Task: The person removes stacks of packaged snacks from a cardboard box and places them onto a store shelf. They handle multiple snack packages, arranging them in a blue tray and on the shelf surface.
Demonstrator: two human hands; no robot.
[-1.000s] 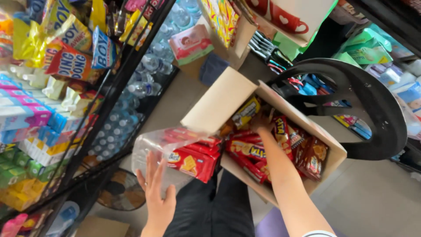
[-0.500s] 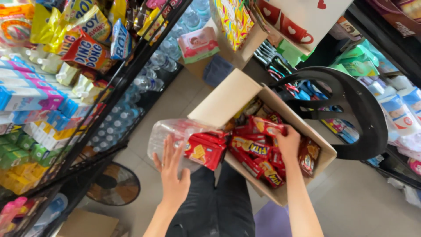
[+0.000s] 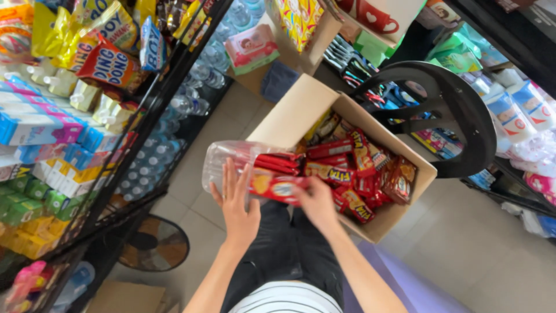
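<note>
A clear bag of red snack packs (image 3: 263,171) lies at the near left edge of an open cardboard box (image 3: 399,211) full of red packs. The left hand (image 3: 238,204) presses flat on the bag. The right hand (image 3: 317,200) grips a red pack (image 3: 277,186). A shelf rack (image 3: 75,133) stands left, a black stool (image 3: 449,110) right. Half a second ago the right hand was deeper in the box.

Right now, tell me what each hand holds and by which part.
The right hand grips a red snack pack by its near end. The left hand lies open against the clear plastic bundle, not closed on it.
</note>
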